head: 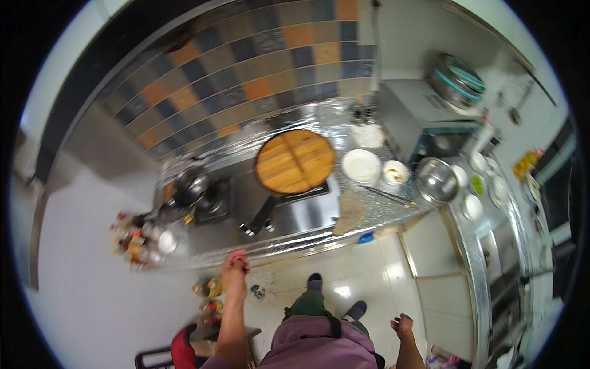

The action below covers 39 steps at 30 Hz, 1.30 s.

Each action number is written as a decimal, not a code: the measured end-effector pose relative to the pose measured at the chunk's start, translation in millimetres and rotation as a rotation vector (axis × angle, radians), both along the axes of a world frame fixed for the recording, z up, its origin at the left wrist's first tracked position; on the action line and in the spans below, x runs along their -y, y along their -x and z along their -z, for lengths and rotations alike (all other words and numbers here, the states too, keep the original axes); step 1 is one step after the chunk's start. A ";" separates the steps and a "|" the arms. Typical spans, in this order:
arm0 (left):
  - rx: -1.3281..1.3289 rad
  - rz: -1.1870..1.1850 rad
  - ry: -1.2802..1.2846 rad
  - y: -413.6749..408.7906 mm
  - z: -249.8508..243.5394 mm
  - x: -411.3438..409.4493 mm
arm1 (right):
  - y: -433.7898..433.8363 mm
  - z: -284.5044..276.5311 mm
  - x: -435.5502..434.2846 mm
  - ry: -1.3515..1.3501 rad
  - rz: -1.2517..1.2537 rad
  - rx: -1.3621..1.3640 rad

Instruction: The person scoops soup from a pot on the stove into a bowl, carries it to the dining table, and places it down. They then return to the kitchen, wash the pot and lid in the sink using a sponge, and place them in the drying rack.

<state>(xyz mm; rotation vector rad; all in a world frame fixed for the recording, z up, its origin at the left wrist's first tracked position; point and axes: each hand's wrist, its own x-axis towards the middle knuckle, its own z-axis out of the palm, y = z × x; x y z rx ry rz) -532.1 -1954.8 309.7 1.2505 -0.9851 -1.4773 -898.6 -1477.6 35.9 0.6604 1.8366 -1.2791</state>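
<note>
My left hand (236, 264) is in front of the counter's foil-covered edge, near the stove knobs (256, 228). Its fingers are curled, and whether anything lies inside them is hidden. Down by my right side hangs my right hand (403, 324), fingers loosely apart, holding nothing that I can see. On the gas stove (299, 219) a round wooden lid (295, 161) covers a pan with a black handle (262, 216) that points towards me. Neither hand touches the pan.
Right of the stove are a brown cloth (349, 213), a white plate (361, 166), a small bowl (395, 173), chopsticks (389, 196) and a steel bowl (437, 180). A dark pot (191, 185) stands on the left burner, with several bottles (136, 240) beyond. A red-backed chair (183, 346) stands behind left.
</note>
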 end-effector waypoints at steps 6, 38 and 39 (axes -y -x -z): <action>0.008 0.015 0.170 7.4 -15.7 62.9 | -14.5 -16.2 45.5 0.007 0.094 -0.005; -0.199 -0.570 -0.415 -319.8 68.9 183.6 | -12.5 -17.0 153.0 -0.058 -0.259 0.010; -0.192 -0.559 -0.412 -325.9 68.1 186.1 | -17.9 -18.9 158.8 -0.052 -0.286 0.002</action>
